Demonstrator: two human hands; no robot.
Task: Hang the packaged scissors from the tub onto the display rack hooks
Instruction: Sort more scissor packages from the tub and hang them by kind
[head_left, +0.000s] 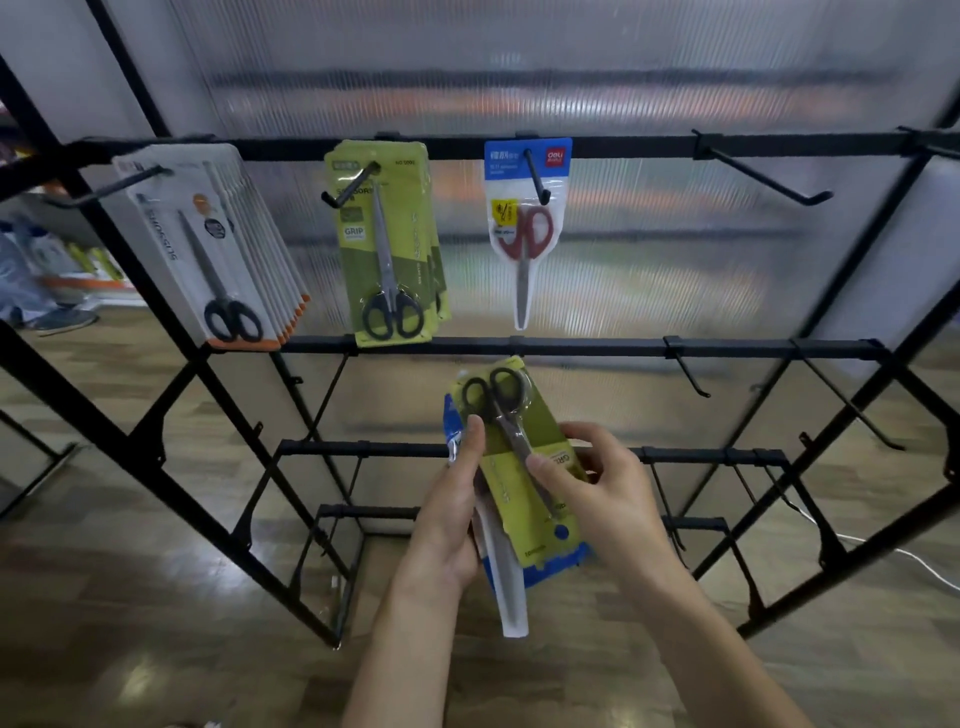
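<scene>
Three loaded hooks line the top bar of the black display rack, backed by a ribbed translucent panel: a white-carded stack, a green-carded group and one blue-headed pack with red handles. Two top hooks at right stand bare. Below the second bar, the left hand grips a bundle of packs; the right hand pinches its front green scissors pack, handles up.
</scene>
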